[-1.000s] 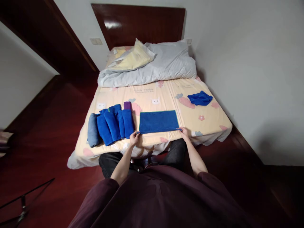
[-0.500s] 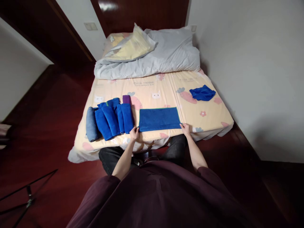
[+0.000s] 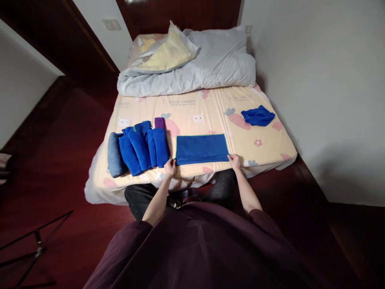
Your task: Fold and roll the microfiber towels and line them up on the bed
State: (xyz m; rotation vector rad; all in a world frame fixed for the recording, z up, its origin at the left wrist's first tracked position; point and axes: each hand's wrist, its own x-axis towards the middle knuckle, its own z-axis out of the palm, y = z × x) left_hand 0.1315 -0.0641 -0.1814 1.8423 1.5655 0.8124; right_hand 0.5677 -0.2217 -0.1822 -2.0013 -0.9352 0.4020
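Note:
A blue towel with green edging (image 3: pixel 201 148) lies flat on the bed in front of me, a narrow strip along its near edge turned over. My left hand (image 3: pixel 170 167) pinches its near left corner, and my right hand (image 3: pixel 234 161) pinches the near right corner. Left of it, several rolled or folded blue towels (image 3: pixel 140 150) lie side by side, with a grey-blue roll (image 3: pixel 114 154) at their left end and a purple one (image 3: pixel 159 123) behind. A crumpled blue cloth (image 3: pixel 258 116) rests farther right on the bed.
The bed's patterned sheet (image 3: pixel 186 112) carries a bunched grey quilt (image 3: pixel 219 60) at the far end. White walls stand at the right and back. Black metal stand legs (image 3: pixel 38 245) are on the dark red floor at lower left.
The view has tilted slightly, so the bed sits a little higher in the picture. Both hands still pinch the towel's near corners, and the towel looks nearly the same.

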